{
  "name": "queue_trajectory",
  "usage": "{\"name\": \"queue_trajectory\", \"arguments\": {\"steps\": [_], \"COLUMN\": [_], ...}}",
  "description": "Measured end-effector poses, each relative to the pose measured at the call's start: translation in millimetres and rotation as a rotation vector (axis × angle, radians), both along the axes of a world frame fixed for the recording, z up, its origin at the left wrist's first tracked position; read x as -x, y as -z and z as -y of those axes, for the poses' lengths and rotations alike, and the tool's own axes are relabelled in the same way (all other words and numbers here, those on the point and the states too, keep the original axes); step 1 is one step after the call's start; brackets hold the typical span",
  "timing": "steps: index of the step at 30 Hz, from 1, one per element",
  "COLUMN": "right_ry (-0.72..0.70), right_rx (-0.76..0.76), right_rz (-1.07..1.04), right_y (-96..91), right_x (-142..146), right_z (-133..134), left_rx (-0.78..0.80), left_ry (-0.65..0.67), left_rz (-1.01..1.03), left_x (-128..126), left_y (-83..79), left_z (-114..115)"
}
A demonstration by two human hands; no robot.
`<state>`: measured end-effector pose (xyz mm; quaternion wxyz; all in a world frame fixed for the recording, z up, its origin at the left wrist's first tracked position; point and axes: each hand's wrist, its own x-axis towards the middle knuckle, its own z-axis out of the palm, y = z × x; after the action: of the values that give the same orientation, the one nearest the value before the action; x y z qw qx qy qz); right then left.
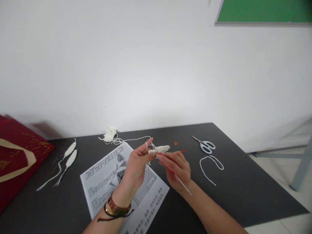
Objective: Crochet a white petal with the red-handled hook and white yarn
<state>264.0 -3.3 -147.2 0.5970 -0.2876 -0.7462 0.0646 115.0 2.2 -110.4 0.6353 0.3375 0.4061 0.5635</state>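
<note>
Between my hands is a small white crochet piece (161, 149), held above the table. My left hand (138, 161) pinches its left end, and white yarn loops over the raised index finger. In my right hand (177, 167) is a crochet hook (182, 184) with a red handle part and a pale shaft, its tip end hidden by the fingers and the piece. A strand of white yarn runs from the left hand back to a loose white yarn bundle (110, 134) near the wall. A thin wire hangs below the piece.
A printed sheet (97, 191) lies under my left arm. Two finished-looking white leaf-shaped pieces (71, 158) with tails lie at left, beside a red gift bag (21, 156). At right are scissors (206, 146), a cut white yarn length (219, 162) and an orange stitch marker (175, 143).
</note>
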Motion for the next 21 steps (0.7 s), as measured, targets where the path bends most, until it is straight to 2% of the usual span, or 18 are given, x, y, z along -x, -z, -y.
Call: {"name": "queue_trajectory", "arguments": {"steps": [2,3,6,8,10,15,21], "right_ry": [-0.015,-0.041,-0.169,-0.25,-0.312,-0.418,-0.475], "right_rx": [-0.065,-0.045,0.196,0.386,0.493,0.556,0.578], "right_rz": [0.034,0.015,-0.15,-0.287,-0.376,-0.44,-0.467], "right_y": [-0.8,-2.4,-10.7,-17.1,-22.5,-30.0,-30.1], "right_x": [-3,-3,-5,-6,-8,-13,-20], "right_z": [-1,-2,-4,-5,-6,-6,-7], "left_rx": [0.038,0.052,0.057,0.051,0.061,0.095,0.076], "left_ry": [0.078,0.114,0.183,0.207,0.249,0.362,0.41], "left_rz": [0.114,0.153,0.191,0.151,0.091,0.014,0.002], "left_x": [2,4,13,19,24,36,43], "left_y": [-0.9,-1.6,-4.3,-7.1,-10.6,-17.1,-20.8], "left_z": [0,-1,-2,-2,-2,-1,1]}}
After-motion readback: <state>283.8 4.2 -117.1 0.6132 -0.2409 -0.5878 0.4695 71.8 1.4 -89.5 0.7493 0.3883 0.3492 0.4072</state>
